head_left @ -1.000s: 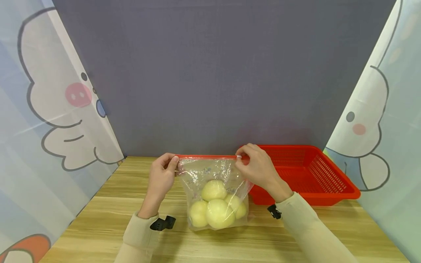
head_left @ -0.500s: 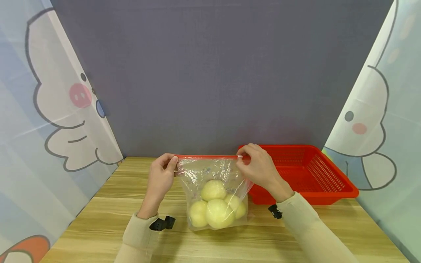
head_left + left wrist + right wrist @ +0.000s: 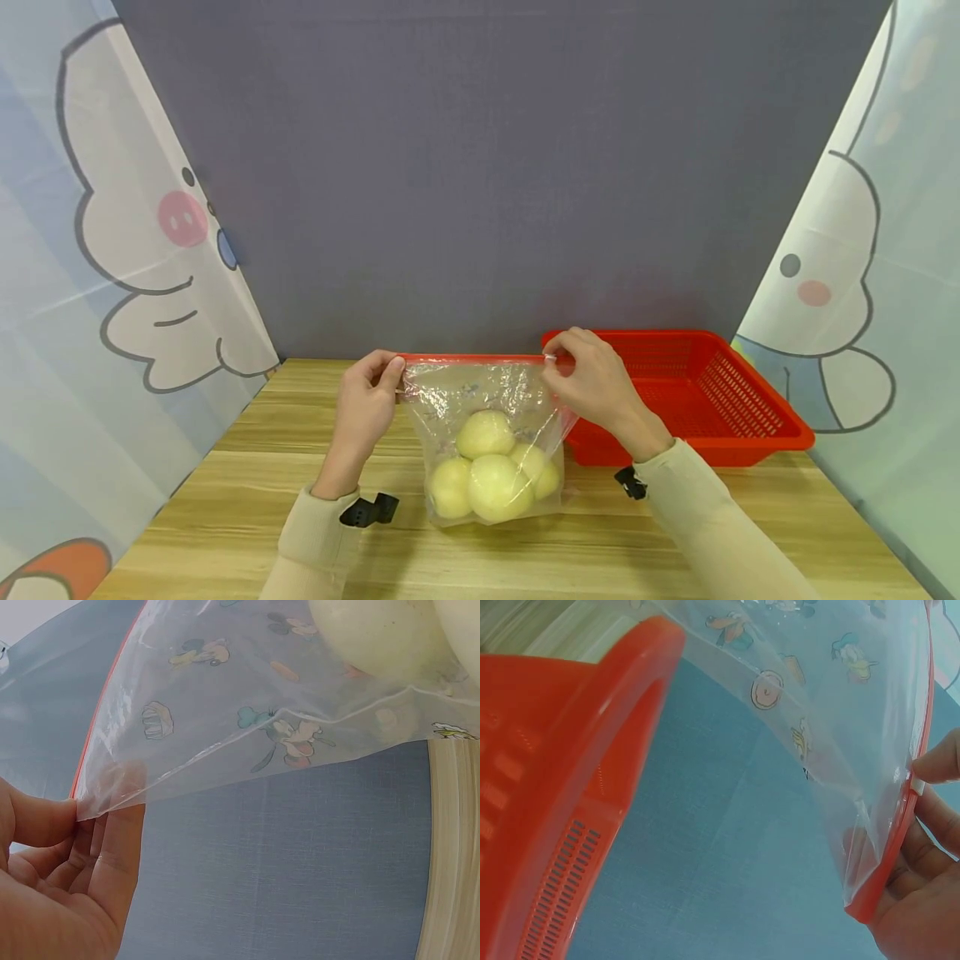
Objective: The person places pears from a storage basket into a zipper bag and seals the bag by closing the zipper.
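A clear zip bag [image 3: 438, 421] with a red top strip hangs upright between my hands in the head view, its bottom near the tabletop. Several pale yellow round fruits [image 3: 501, 490] lie in its lower part. My left hand [image 3: 367, 400] pinches the strip's left end between thumb and fingers. Near the right end, my right hand [image 3: 596, 382] pinches the small white slider [image 3: 550, 357]. In the left wrist view, the thumb presses the bag's corner against the fingers. Cartoon prints show on the bag [image 3: 817, 667] in the right wrist view, where the red corner extends past the slider.
A red plastic basket [image 3: 750, 442] with slotted walls stands right of the bag, partly behind my right hand. The wooden table [image 3: 262, 467] runs under everything. A grey cloth [image 3: 480, 183] hangs at the back, with cartoon-printed curtains [image 3: 217, 317] at the sides.
My right hand has slid slightly to the right along the strip with the slider. The left hand keeps its hold on the other end, almost still.
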The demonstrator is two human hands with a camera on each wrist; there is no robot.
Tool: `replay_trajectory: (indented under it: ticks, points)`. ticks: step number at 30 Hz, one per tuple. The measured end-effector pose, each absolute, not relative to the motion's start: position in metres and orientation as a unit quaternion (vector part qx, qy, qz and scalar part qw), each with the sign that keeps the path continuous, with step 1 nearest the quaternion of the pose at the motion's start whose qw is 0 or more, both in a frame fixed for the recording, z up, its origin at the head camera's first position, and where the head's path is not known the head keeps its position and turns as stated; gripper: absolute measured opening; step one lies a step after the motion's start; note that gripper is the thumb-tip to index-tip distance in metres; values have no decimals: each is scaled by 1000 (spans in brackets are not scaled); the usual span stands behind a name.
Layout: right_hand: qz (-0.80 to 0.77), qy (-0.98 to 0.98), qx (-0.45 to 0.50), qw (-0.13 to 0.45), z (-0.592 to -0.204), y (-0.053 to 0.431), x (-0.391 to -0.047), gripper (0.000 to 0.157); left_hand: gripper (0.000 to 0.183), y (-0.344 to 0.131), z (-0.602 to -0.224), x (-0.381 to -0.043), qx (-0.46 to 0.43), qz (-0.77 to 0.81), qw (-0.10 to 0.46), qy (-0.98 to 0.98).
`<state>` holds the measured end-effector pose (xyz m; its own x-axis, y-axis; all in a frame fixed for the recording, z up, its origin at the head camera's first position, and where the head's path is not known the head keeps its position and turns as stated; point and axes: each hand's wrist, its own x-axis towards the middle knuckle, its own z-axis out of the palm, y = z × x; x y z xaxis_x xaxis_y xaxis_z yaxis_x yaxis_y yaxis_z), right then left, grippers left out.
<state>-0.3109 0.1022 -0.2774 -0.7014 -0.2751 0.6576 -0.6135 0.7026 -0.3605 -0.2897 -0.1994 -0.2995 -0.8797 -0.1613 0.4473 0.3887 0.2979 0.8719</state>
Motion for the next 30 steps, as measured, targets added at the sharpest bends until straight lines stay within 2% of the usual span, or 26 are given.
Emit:
replay_trajectory:
  ticks: [30]
  points:
    - [290, -879, 246, 287, -278, 113, -310, 10, 18, -198, -300, -291, -72, -582, 240, -774]
